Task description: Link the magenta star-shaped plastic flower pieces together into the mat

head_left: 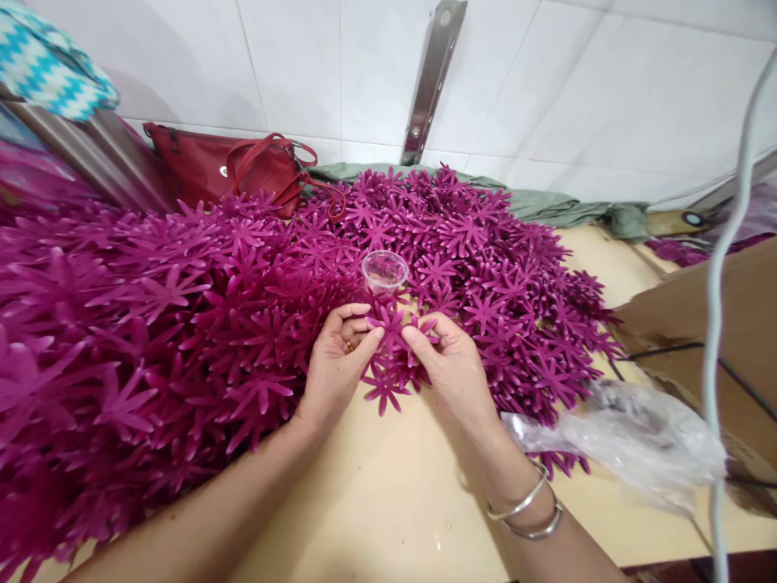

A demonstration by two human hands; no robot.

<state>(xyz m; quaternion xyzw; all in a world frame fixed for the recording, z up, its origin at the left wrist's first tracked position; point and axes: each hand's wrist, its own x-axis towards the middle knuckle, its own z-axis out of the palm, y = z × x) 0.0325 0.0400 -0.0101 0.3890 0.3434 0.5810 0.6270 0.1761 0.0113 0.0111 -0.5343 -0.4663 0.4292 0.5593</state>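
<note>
Both grips are closed on the same flower piece [392, 328]. The left hand [340, 360] pins it with thumb and forefinger from one side and the right hand [452, 368] pinches it from the other. The magenta star sits between them at the near edge of the flower pile [151, 324]. A loose star [382, 389] lies just below the fingers on the bare worktop [376, 502]. A small clear cup [384, 271] stands among the flowers just beyond the hands (what it holds is too small to tell).

To handle this well, I judge it best to hold the piece at its centre, not by the thin petals, which look likely to bend. Working low over the worktop would stop a dropped piece getting lost in the heap. The crumpled plastic bag [613, 429] lies near the right wrist and its bangles [528, 510], so it is worth minding.

No writing can be read. The red handbag [231, 166], the cardboard box [698, 316] and the cup show no label or brand.
</note>
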